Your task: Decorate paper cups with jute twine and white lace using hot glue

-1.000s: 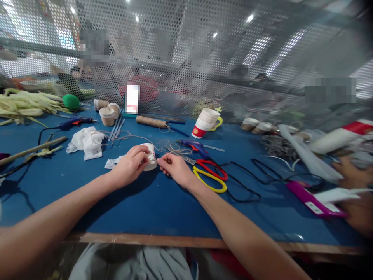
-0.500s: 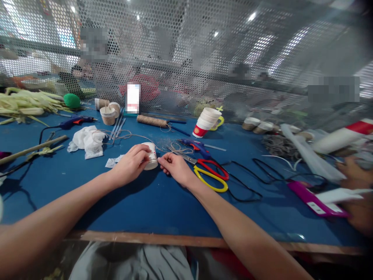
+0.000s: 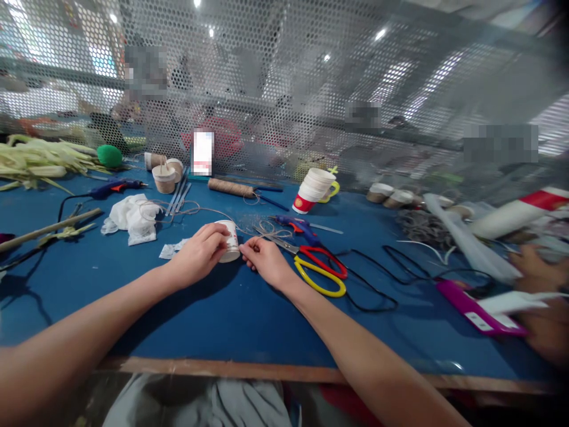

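Observation:
My left hand (image 3: pixel 202 252) is closed around the left side of a small white paper cup (image 3: pixel 230 242). Pinched together, the fingers of my right hand (image 3: pixel 265 259) are right beside the cup's lower right side; what they hold, if anything, is too small to make out. Thin twine (image 3: pixel 213 209) runs over the table behind the cup and lies in loose loops near my right hand. Close to that hand are scissors (image 3: pixel 319 284) with red and yellow handles, and a blue glue gun (image 3: pixel 302 228). A scrap of white lace (image 3: pixel 171 250) lies by my left hand.
Behind lie a twine roll (image 3: pixel 231 188), stacked paper cups (image 3: pixel 311 193) and twine-wrapped cups (image 3: pixel 164 179). White lace fabric (image 3: pixel 132 218) and another glue gun (image 3: pixel 116 186) are left. Black cable and a purple power strip (image 3: pixel 478 308) are right, near another person's hand (image 3: pixel 542 267).
The camera view has shifted slightly. My left hand stays on the cup, and my right fingers remain pinched beside it, with hardly any movement.

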Demonstrator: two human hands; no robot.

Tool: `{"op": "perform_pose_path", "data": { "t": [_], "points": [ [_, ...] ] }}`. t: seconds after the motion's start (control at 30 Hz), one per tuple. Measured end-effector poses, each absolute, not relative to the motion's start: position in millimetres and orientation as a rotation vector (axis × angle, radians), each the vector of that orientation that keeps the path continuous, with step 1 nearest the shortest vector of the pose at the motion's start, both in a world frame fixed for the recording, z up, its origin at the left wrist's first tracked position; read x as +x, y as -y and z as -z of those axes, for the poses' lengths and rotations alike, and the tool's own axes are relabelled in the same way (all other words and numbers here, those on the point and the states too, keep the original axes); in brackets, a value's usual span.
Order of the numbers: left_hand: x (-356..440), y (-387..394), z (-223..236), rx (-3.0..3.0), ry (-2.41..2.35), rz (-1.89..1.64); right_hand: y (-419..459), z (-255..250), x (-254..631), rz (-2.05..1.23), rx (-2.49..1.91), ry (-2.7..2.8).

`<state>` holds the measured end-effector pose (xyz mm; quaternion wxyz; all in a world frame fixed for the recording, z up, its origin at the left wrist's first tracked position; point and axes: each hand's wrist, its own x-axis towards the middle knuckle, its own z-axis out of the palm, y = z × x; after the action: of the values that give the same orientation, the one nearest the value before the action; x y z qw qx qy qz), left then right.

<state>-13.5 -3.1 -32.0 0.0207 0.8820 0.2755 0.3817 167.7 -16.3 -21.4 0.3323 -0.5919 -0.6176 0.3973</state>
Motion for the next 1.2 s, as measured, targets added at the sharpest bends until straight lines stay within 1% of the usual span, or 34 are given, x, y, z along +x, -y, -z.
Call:
{"op": "perform_pose_path", "data": {
  "t": [0.33, 0.43, 0.9, 1.2],
  "points": [
    [-14, 5, 30, 2.68, -0.945, -1.105, 17, 24, 167, -0.993, -1.556, 1.613],
    [-15, 5, 29, 2.664, -0.903, -1.114, 16, 26, 167, -1.01, -1.539, 1.585],
    [-16, 6, 30, 2.56, -0.878, -1.187, 25, 19, 167, -1.31, -1.38, 1.456],
    [-18, 6, 29, 2.455, -0.955, -1.173, 17, 28, 159, -1.196, -1.411, 1.454]
  ]
}}
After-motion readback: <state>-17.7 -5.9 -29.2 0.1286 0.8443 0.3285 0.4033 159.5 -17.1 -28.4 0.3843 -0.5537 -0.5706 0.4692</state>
